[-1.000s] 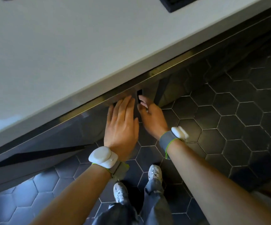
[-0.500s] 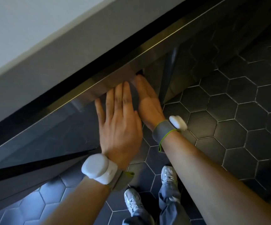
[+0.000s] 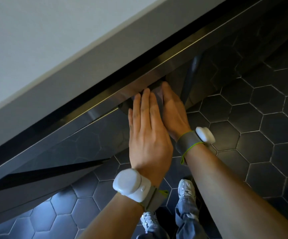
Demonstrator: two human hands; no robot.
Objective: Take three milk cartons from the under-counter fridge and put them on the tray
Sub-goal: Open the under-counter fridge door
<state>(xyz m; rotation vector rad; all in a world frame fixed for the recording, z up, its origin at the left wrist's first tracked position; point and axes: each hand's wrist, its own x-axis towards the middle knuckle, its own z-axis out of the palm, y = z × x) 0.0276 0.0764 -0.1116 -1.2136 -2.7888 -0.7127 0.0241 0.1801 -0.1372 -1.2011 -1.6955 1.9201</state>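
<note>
Fridge door, dark and glossy under the pale counter, mirrored the hexagon floor tiles. Both hands met at its top edge just below the steel trim: the left hand lay flat, fingers straight and together, holding nothing; the right hand pressed beside it, its fingertips hidden, so its grip could not be told. No milk cartons or tray showed
</note>
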